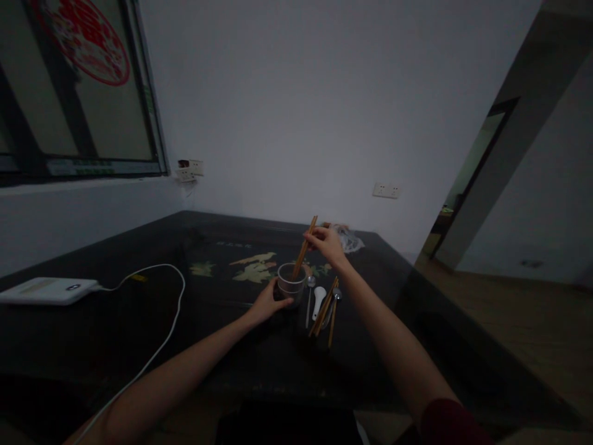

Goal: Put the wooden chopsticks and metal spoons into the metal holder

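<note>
A grey cup (291,287) stands upright on the dark table, and my left hand (270,301) is wrapped round its left side. Wooden chopsticks (303,252) are pinched near their upper ends in my right hand (327,241); their lower ends are inside the cup. Just right of the cup lie a metal spoon (308,306) and a white soup spoon (319,301). Beside them are several loose chopsticks (324,309) with another metal spoon (337,294) among them. How many chopsticks I hold is too dim to tell.
A white power bank (50,290) lies on the table (208,346) at the left, its white cable (178,309) curving toward my left arm. Behind my right hand is a crumpled clear plastic bag (347,239). The wall (278,123) bounds the table's far edge.
</note>
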Demonstrator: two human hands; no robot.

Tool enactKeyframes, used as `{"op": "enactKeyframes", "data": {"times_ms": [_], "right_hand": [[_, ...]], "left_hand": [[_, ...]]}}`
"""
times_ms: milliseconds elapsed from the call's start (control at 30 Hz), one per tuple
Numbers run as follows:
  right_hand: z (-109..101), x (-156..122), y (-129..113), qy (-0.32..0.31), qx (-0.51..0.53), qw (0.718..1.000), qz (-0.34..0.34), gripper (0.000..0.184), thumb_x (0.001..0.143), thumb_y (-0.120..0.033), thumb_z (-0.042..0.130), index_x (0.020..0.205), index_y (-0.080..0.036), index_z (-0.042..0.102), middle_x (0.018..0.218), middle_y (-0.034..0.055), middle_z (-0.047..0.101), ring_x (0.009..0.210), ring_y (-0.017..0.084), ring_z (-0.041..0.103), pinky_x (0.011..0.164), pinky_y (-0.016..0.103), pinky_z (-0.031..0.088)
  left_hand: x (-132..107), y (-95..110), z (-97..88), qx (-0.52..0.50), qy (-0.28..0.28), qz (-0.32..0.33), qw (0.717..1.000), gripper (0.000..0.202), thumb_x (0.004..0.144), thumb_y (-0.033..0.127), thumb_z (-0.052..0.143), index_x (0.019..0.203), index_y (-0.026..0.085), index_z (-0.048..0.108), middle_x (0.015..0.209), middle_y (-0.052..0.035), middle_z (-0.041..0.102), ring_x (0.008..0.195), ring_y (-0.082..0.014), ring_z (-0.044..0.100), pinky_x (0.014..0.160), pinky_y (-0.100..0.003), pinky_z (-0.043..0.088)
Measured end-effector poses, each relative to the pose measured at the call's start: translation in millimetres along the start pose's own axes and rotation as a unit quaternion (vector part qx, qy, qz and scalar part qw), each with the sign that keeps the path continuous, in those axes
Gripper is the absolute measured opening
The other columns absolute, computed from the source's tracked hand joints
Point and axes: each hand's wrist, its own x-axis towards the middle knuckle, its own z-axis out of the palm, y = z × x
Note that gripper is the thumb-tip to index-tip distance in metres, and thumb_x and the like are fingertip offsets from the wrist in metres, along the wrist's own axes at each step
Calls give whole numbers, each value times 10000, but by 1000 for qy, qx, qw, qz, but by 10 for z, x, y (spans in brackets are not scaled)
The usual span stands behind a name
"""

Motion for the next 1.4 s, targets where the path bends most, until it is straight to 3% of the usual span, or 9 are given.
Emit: {"op": "enactKeyframes", "data": {"times_ms": [367,767,1167,1400], "right_hand": [[200,53,202,-68,-57,995,43,199,728,-319,669,710,-126,623,588,2,635,497,103,589,485,196,485],[249,131,264,-99,-31,991,89,127,752,-224,666,710,-110,631,572,-6,625,465,85,579,477,177,501],[257,245,451,-87,-8,988,125,120,742,-187,678,664,-114,622,524,-16,611,440,86,572,467,180,502],[285,290,503,-96,-8,989,111,119,737,-200,682,665,-121,631,535,-14,623,459,93,581,495,197,514]], "left_hand": [[-8,12,-13,10,-5,0,1000,719,663,337,755,1261,146,404,1273,-167,553,1162,-271,548,1018,-442,402],[6,13,2,-12,-8,-1,1000,718,651,303,760,1257,147,409,1281,-163,547,1151,-268,554,1019,-450,404],[5,14,-10,-11,-14,-5,1000,731,650,312,761,1266,135,410,1275,-175,549,1154,-273,550,1010,-441,403],[-2,43,-19,2,-12,1,1000,693,653,324,758,1246,147,445,1273,-158,552,1165,-273,539,1008,-435,401]]}}
